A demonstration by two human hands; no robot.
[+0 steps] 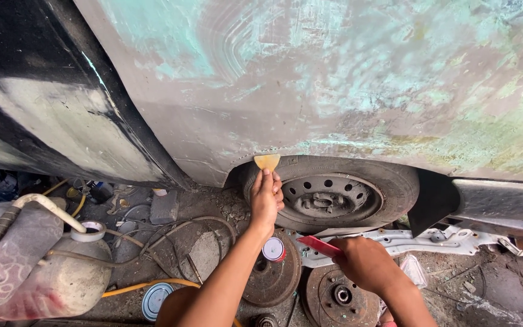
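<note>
Your left hand [266, 200] pinches the yellow spreader [267, 161] against the wheel-arch edge of the car panel [310, 91]; your right hand [364, 261] clenches a red spreader [320, 246]. Tilt the edge and you'll likely gouge the filler.

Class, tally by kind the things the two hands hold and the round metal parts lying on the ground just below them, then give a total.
Yellow spreader, in the left hand: 1
Red spreader, in the right hand: 1
Brake drums on the ground: 2
Small tin with a red rim: 1
Total: 5
</note>
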